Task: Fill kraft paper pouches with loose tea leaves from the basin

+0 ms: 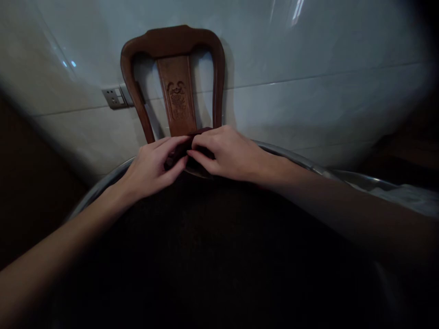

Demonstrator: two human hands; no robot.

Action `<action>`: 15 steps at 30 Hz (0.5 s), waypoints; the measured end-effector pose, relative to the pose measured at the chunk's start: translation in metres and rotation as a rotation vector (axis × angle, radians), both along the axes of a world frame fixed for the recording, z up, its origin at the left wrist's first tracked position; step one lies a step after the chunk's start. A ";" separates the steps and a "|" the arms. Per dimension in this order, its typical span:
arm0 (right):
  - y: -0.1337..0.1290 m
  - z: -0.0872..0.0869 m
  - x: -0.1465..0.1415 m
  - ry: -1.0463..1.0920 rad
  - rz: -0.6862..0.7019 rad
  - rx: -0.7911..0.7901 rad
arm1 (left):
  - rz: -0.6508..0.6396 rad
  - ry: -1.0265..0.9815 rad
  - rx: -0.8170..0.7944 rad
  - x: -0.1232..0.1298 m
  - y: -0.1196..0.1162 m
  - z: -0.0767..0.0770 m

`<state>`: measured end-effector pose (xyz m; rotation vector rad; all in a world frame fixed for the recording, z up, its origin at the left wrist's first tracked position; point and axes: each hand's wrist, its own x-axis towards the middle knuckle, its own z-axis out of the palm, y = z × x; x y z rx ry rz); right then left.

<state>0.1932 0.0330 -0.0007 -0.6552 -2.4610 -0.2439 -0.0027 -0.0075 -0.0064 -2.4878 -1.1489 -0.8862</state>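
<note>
Both my hands meet near the middle of the view, in front of a wooden chair back. A dark reddish item (202, 131), perhaps cloth, lies between them, its shape mostly hidden by my fingers and the shadow. My left hand (156, 167) curls round its left side, thumb and fingers closed towards each other. Opposite it, my right hand (224, 153) pinches the same item with thumb and forefinger. The two thumb tips are almost touching. Below the hands everything is very dark.
The carved wooden chair (176, 98) stands against a tiled wall (291, 105) with a socket (115, 98). A curved metal rim (291, 154) runs behind my hands and forearms. At the right, a second metal rim (370, 179) borders whitish material (408, 196).
</note>
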 end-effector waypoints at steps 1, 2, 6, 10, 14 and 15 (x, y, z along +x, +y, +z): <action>0.001 0.000 0.000 -0.027 -0.033 0.016 | -0.004 0.002 0.006 0.000 0.000 0.000; 0.002 -0.001 0.001 -0.056 -0.060 0.033 | -0.010 0.006 0.012 -0.001 0.001 0.000; 0.007 -0.005 0.002 -0.149 -0.101 0.035 | -0.033 0.014 0.011 -0.001 0.002 0.000; 0.017 -0.008 0.004 -0.157 -0.028 -0.052 | -0.017 0.015 0.008 -0.001 0.002 0.000; 0.022 -0.008 0.006 -0.118 0.051 -0.094 | -0.012 0.014 -0.005 0.000 0.002 0.001; 0.022 -0.008 0.006 -0.110 0.053 -0.090 | -0.008 0.012 -0.008 0.000 0.002 0.001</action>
